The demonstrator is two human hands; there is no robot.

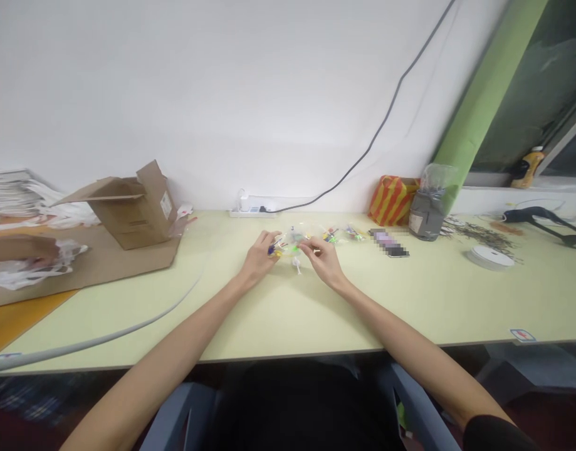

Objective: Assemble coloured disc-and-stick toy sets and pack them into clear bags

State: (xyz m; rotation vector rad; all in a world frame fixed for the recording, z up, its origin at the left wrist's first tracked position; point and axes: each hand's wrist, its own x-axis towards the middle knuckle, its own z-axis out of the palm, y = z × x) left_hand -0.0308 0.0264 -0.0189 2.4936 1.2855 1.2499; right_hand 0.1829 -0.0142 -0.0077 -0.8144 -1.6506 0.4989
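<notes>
Left hand (262,255): curled, pinching clear plastic bag (292,245)
Right hand (323,260): fingertips closed on same bag
Beyond grip: coloured small parts (341,235), seemingly still bagged

Crinkled clear plastic packets (311,241) in a loose row on the tabletop (424,300), small blue, yellow, green and red pieces inside; nearest packet pinched between left hand (259,258) and right hand (323,262)

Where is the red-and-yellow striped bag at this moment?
In the head view, the red-and-yellow striped bag stands at the back edge of the pale yellow table, toward the right, just left of a grey container.
</notes>
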